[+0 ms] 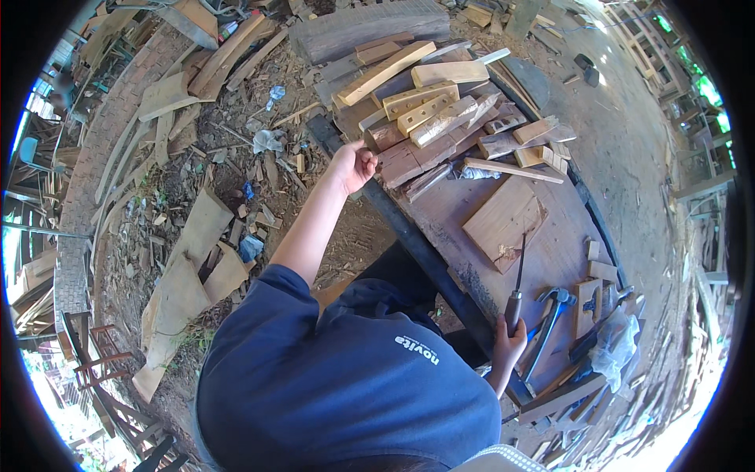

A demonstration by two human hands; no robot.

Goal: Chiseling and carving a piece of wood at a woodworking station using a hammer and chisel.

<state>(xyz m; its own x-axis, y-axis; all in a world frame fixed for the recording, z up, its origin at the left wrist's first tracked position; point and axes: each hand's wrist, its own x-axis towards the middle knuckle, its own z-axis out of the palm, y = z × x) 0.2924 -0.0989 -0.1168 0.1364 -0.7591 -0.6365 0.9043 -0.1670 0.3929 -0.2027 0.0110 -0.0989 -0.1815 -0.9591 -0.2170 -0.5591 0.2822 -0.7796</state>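
Observation:
My right hand [510,348] is closed around the dark handle of a long, thin-shafted chisel [514,305]. Its tip points away from me, over a flat wooden block [499,214] on the workbench [440,206]. My left hand [358,167] is curled closed at the bench's left edge, beside a reddish-brown beam [417,160]. Whatever its fingers hold, if anything, is hidden. Just right of my right hand lies a hammer [550,326] with a blue head.
Wood pieces, some with cut holes [429,110], are heaped on the bench's far part. A clear plastic bag [616,344] and a small frame-like wooden piece [586,307] lie at the near right. Planks [193,259] and scraps litter the ground on the left.

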